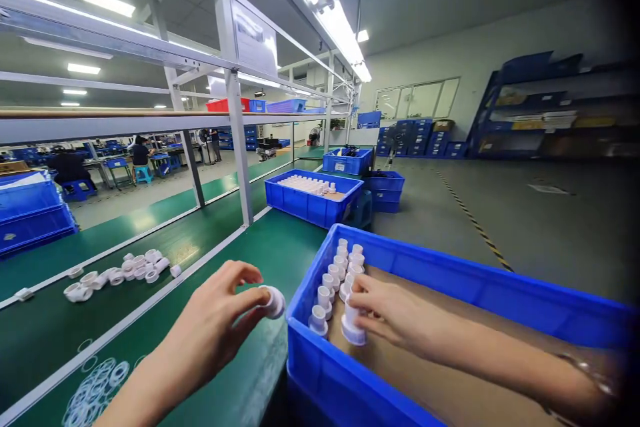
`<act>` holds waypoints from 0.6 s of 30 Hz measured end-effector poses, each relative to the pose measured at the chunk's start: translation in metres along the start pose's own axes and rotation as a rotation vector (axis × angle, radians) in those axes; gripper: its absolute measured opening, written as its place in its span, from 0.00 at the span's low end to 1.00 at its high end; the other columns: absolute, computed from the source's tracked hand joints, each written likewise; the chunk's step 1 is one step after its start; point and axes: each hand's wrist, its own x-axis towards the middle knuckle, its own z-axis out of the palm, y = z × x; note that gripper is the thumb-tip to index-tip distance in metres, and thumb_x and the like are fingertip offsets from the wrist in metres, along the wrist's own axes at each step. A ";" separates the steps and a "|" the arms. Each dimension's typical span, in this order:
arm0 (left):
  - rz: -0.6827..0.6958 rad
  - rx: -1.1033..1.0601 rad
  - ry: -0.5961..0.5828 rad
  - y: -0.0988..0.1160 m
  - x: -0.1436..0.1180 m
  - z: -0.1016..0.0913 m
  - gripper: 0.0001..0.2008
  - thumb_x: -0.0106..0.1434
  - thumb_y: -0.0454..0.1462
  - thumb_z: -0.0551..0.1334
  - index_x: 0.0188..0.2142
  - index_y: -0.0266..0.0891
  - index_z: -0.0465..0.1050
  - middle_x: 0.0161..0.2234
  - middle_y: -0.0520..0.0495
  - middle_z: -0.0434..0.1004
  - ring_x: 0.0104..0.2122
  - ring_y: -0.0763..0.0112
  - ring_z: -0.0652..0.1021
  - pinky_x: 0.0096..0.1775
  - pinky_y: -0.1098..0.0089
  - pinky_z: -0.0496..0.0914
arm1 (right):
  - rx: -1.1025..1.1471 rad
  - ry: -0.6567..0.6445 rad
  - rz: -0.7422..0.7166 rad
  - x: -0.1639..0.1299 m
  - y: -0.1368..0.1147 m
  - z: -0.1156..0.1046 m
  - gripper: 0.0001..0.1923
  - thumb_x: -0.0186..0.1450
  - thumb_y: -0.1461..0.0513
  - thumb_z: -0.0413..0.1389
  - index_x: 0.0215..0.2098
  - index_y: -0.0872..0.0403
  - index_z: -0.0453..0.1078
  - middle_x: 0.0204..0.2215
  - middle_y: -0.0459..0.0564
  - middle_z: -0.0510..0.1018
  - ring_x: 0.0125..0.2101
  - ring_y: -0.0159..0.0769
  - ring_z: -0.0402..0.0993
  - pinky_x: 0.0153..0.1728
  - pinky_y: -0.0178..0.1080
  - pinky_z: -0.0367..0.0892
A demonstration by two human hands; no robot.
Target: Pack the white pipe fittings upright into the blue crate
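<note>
Head view looks down over a green bench [280, 247] in a workshop. At about 7 o'clock the left hand [220, 310] pinches a small white plastic fitting [274, 301] between thumb and fingertips; the piece is round, with a flared collar, and hangs just above the bench surface, close beside the near wall of a blue crate [320, 360]. At about 5 o'clock the right hand [387, 310] reaches into that crate and closes its fingers around another white fitting [353, 327], a short tube standing upright on a wide flange on the brown cardboard liner [450, 373]. Just beyond it, toward 12 o'clock, a double row of like fittings [340, 273] stands upright along the crate's left wall, each a pale cylinder with a broader base.

Out at 9 o'clock a loose cluster of white elbow and collar parts [120, 275] lies on the bench. At 8 o'clock, near the frame's lower edge, thin clear rings [97, 383] are scattered on the green surface. A second blue crate of white parts [313, 197] sits farther along at 12 o'clock.
</note>
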 end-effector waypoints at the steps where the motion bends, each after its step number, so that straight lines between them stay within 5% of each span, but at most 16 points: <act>1: 0.011 -0.043 -0.062 0.004 0.012 0.006 0.07 0.70 0.37 0.56 0.43 0.46 0.72 0.46 0.48 0.67 0.42 0.75 0.71 0.41 0.74 0.66 | -0.001 -0.024 0.024 0.001 0.005 0.011 0.09 0.70 0.62 0.50 0.33 0.57 0.67 0.42 0.54 0.67 0.39 0.38 0.65 0.41 0.43 0.61; 5: 0.073 -0.196 -0.287 0.016 0.053 0.031 0.08 0.70 0.36 0.55 0.42 0.45 0.74 0.43 0.49 0.67 0.40 0.71 0.67 0.40 0.69 0.61 | -0.012 -0.045 0.111 0.016 0.006 0.030 0.08 0.70 0.63 0.49 0.41 0.58 0.69 0.43 0.55 0.68 0.39 0.40 0.67 0.40 0.43 0.62; 10: 0.348 -0.201 -0.515 0.014 0.094 0.074 0.05 0.64 0.37 0.63 0.40 0.45 0.76 0.38 0.50 0.68 0.39 0.69 0.67 0.41 0.66 0.59 | -0.023 -0.064 0.054 0.021 0.013 0.033 0.09 0.70 0.66 0.49 0.45 0.58 0.69 0.45 0.55 0.68 0.41 0.42 0.69 0.40 0.44 0.65; 15: 0.543 -0.146 -0.726 0.015 0.116 0.119 0.08 0.59 0.36 0.67 0.40 0.45 0.80 0.43 0.51 0.71 0.45 0.67 0.69 0.44 0.66 0.60 | 0.053 -0.023 0.022 0.002 0.024 0.028 0.12 0.68 0.68 0.49 0.50 0.59 0.65 0.49 0.57 0.65 0.44 0.41 0.71 0.43 0.44 0.67; 18: 0.599 -0.043 -0.772 0.018 0.121 0.134 0.10 0.61 0.36 0.65 0.43 0.47 0.80 0.41 0.50 0.72 0.45 0.65 0.69 0.42 0.63 0.61 | 0.030 0.095 0.051 -0.024 0.030 0.032 0.07 0.69 0.63 0.50 0.44 0.58 0.65 0.43 0.56 0.68 0.39 0.39 0.71 0.37 0.41 0.67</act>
